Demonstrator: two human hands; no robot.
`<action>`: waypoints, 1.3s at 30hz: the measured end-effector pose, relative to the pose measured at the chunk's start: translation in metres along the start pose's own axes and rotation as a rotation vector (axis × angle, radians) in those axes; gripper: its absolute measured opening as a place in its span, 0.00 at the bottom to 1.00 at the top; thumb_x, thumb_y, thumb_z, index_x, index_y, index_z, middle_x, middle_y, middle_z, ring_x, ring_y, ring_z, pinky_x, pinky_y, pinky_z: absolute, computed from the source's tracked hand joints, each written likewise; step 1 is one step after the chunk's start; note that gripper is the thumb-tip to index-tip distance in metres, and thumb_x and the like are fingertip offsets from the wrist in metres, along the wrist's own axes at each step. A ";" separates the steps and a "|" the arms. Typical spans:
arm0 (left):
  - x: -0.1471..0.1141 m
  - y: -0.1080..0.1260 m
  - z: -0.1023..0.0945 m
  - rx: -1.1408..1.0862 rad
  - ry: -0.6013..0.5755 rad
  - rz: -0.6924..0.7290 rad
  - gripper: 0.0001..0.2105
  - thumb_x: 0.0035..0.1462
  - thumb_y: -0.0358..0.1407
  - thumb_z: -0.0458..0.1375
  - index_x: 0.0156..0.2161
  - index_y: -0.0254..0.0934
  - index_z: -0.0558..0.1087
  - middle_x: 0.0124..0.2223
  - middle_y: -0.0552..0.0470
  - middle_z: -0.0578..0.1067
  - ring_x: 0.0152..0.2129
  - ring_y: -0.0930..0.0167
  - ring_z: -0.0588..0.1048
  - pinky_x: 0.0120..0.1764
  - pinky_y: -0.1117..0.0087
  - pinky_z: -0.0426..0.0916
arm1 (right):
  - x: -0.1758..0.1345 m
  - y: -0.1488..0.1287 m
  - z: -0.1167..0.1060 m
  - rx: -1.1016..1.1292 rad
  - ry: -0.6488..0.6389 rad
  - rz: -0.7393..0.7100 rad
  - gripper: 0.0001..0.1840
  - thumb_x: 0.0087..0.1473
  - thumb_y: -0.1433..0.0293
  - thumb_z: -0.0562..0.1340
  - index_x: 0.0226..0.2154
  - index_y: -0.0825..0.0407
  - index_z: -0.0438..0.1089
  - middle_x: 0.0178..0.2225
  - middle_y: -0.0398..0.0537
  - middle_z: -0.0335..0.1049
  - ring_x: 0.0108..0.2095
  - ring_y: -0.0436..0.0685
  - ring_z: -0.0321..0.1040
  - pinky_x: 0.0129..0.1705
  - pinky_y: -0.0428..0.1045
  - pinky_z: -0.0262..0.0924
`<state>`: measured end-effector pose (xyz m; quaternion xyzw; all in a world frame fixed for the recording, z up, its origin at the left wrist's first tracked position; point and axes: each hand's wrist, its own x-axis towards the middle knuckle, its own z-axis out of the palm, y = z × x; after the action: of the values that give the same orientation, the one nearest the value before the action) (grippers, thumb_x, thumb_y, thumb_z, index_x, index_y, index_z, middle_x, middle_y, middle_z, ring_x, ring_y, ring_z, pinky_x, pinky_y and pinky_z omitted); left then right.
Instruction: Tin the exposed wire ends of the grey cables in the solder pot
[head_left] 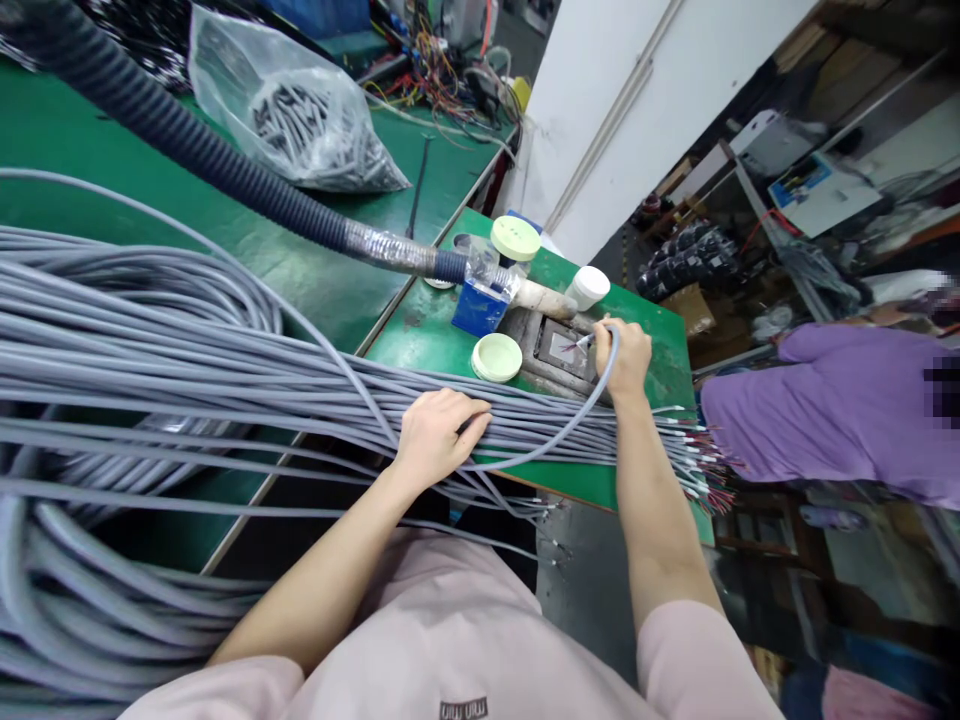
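My right hand [624, 358] is closed around the end of a grey cable [574, 432]. The cable's thin stripped wires [577, 344] point left over a dark metal soldering pot [561, 352] with a pale square surface. From that hand the cable bows down and back toward my left hand [442, 432]. My left hand lies on a thick bundle of grey cables [300, 365], its thumb and index finger apart; its other fingertips are hidden. At the bundle's right end, white-sheathed tips and reddish bare wires [701, 470] fan out past my right forearm.
A black ribbed hose [247, 180] crosses above the green bench [405, 330] to a nozzle by the pot. Around it stand a blue box [480, 305], an open pale-green lid [496, 357], a lidded jar [515, 238] and a white cup [589, 287]. Someone in purple [817, 410] is at right.
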<state>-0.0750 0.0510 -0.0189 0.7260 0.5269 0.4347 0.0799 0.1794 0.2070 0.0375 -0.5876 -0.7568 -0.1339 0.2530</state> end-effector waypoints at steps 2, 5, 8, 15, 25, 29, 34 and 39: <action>0.000 0.000 0.000 -0.001 0.000 0.005 0.08 0.59 0.38 0.55 0.37 0.40 0.75 0.34 0.53 0.79 0.32 0.71 0.75 0.37 0.68 0.63 | 0.000 0.002 0.003 -0.010 -0.022 0.009 0.14 0.58 0.65 0.53 0.33 0.52 0.73 0.32 0.52 0.74 0.34 0.59 0.64 0.40 0.52 0.52; 0.000 0.000 0.000 0.001 0.006 0.005 0.08 0.59 0.37 0.55 0.37 0.40 0.75 0.34 0.53 0.79 0.31 0.71 0.75 0.37 0.69 0.63 | 0.000 0.004 0.008 -0.025 -0.040 0.019 0.15 0.59 0.64 0.53 0.34 0.53 0.73 0.32 0.53 0.74 0.34 0.59 0.64 0.41 0.52 0.52; 0.000 0.000 0.000 0.002 0.008 0.002 0.08 0.59 0.37 0.55 0.37 0.40 0.76 0.34 0.53 0.79 0.31 0.71 0.75 0.37 0.69 0.63 | 0.001 0.005 0.013 -0.048 -0.046 0.028 0.14 0.58 0.65 0.54 0.34 0.53 0.74 0.32 0.53 0.74 0.34 0.59 0.64 0.39 0.52 0.53; 0.000 0.000 0.001 0.001 0.008 0.000 0.08 0.59 0.37 0.54 0.36 0.40 0.76 0.33 0.53 0.79 0.31 0.71 0.75 0.37 0.68 0.63 | -0.001 0.003 0.004 -0.011 -0.023 0.018 0.14 0.58 0.64 0.54 0.33 0.52 0.74 0.31 0.52 0.74 0.35 0.59 0.65 0.40 0.53 0.56; -0.007 0.025 0.010 -0.557 0.085 -0.203 0.08 0.57 0.38 0.57 0.34 0.37 0.77 0.29 0.50 0.78 0.27 0.72 0.74 0.33 0.69 0.67 | -0.114 -0.045 -0.091 0.421 0.108 -0.334 0.14 0.54 0.71 0.60 0.43 0.42 0.71 0.41 0.47 0.76 0.40 0.60 0.72 0.42 0.59 0.67; -0.016 0.058 0.026 -1.108 -0.175 -0.505 0.14 0.53 0.44 0.60 0.37 0.34 0.77 0.30 0.48 0.79 0.27 0.70 0.76 0.34 0.69 0.72 | -0.165 -0.059 -0.093 0.501 0.137 -0.384 0.24 0.50 0.74 0.62 0.49 0.37 0.68 0.44 0.46 0.75 0.41 0.60 0.71 0.40 0.60 0.69; -0.019 0.078 0.032 -1.331 -0.347 -0.644 0.17 0.46 0.46 0.65 0.34 0.33 0.79 0.30 0.49 0.79 0.27 0.70 0.76 0.36 0.68 0.72 | -0.201 -0.062 -0.088 0.517 0.088 -0.378 0.25 0.48 0.74 0.64 0.48 0.35 0.69 0.44 0.44 0.76 0.43 0.60 0.69 0.39 0.59 0.70; -0.023 0.082 0.028 -1.309 -0.338 -0.671 0.14 0.45 0.45 0.66 0.31 0.34 0.79 0.28 0.49 0.78 0.25 0.70 0.75 0.33 0.69 0.71 | -0.217 -0.059 -0.084 0.542 0.065 -0.370 0.26 0.47 0.75 0.65 0.48 0.36 0.69 0.44 0.45 0.75 0.45 0.61 0.69 0.39 0.60 0.70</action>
<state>0.0004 0.0063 -0.0018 0.3875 0.3344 0.4942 0.7027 0.1816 -0.0297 -0.0043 -0.3468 -0.8504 0.0098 0.3956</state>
